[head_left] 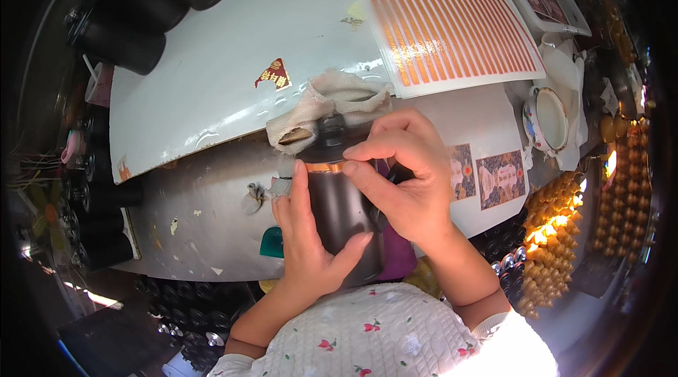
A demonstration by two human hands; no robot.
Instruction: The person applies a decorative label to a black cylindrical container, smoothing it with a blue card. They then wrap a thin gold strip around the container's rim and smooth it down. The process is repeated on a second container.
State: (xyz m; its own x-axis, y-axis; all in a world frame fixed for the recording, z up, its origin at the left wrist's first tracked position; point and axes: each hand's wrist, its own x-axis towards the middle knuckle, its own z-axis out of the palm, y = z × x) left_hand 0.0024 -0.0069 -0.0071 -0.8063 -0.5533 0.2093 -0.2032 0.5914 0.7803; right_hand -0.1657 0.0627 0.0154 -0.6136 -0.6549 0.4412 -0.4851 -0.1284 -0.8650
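A dark, lidded jar [337, 214] stands tilted toward me, with a knobbed black lid [330, 138] at its far end. A thin copper-coloured strip [323, 166] runs around the jar just below the lid. My left hand [305, 246] grips the jar's left side, index finger up by the strip and thumb across the front. With thumb and forefinger pinched together, my right hand [402, 172] presses at the right end of the visible strip; its other fingers are curled. Behind the lid lies a crumpled, whitish cloth [339, 91]. The jar's back is hidden.
A white sheet of copper-coloured strips [452, 16] lies on the white board [212, 94]. At right are patterned stickers [500, 179] and an enamel bowl [547, 119]. Black jars [127, 38] stand far left. A green scraper-like piece [272, 242] sits by my left wrist.
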